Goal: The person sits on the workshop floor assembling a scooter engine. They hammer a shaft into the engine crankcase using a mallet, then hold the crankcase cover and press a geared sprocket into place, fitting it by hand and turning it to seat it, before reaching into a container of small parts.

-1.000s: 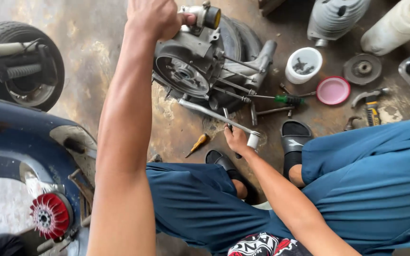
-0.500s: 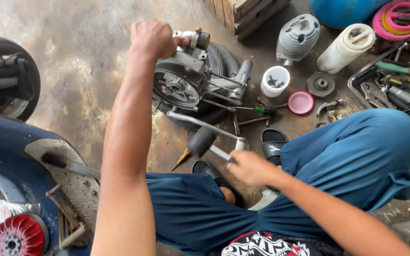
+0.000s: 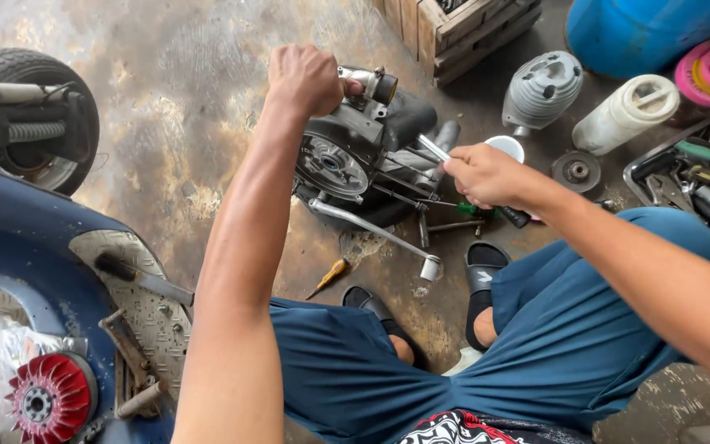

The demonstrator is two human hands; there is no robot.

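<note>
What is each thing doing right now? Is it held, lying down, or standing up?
Left hand: fisted on top of the engine.
Right hand: gripping a tool.
Engine: on the floor, held steady.
Tool: held against the engine.
Yellow screwdriver: lying loose.
White bottle: lying down.

The engine lies on the floor, ahead of the knees. A wheel stands far left. A tool tray sits right, behind it a crate.

I see a dull, greasy cast-metal engine on rough, stained concrete floor. At two o'clock sits a matt wooden crate and glossy blue plastic barrel. My trousers look like soft blue cloth.
</note>
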